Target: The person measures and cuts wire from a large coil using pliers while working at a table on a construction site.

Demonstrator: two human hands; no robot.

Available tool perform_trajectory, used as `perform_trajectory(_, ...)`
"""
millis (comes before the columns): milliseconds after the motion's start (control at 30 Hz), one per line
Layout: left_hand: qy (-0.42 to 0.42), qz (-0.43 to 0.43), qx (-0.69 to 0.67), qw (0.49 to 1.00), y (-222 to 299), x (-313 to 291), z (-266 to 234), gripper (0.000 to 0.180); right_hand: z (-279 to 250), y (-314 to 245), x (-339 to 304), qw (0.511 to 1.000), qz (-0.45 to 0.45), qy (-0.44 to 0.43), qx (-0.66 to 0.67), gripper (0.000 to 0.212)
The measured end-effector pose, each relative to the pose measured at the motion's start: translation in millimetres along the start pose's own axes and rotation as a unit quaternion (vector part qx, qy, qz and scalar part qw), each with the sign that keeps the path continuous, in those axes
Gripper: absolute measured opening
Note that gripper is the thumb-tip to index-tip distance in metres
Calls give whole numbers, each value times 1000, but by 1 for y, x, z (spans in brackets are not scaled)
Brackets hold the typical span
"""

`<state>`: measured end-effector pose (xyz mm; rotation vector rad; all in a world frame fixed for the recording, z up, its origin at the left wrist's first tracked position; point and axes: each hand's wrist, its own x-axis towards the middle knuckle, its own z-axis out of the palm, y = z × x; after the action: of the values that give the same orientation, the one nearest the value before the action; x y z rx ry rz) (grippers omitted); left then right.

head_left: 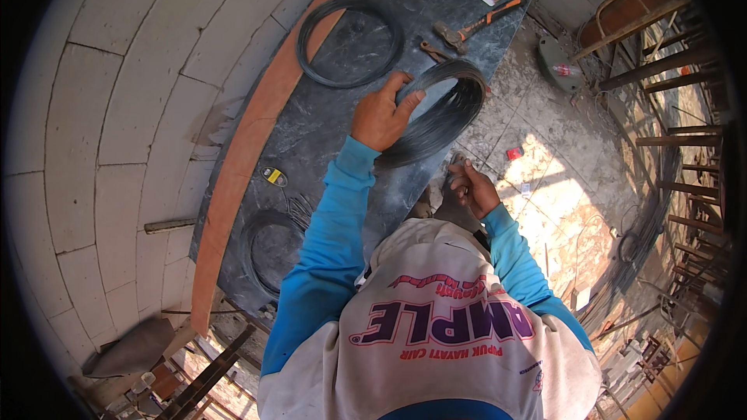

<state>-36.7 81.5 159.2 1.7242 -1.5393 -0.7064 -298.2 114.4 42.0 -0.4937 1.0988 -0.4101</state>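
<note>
A thick coil of grey wire stands tilted on its side at the right edge of the dark tabletop. My left hand is closed around the coil's upper left part, thumb on the near side and fingers behind. Lower right of the coil, past the table edge, my right hand is closed with curled fingers. A small dark piece shows at its fingertips, too unclear to name. Beyond the coil lie a pair of pliers and a hammer with an orange and black handle.
A thinner wire coil lies farther back, and another loose coil lies near left. An orange-brown board edges the table along the block wall. Right of the table is a dusty tiled floor with a red packet.
</note>
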Motion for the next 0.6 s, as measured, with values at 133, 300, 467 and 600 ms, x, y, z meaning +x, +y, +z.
perform_trajectory(133,8,5,4,1000,4,1,3,40,-2,-4,-10,956,-133,64,-252,40)
perform_trajectory(300,-4,-6,1,1000,6,3,8,42,65,-42,-23,816,-456,104,-341,31)
perform_trajectory(467,-1,17,-1,1000,8,7,8,45,111,-50,14,812,-504,30,-292,33)
perform_trajectory(600,9,-6,20,1000,5,5,2,44,117,-61,-2,887,-342,-10,-310,30)
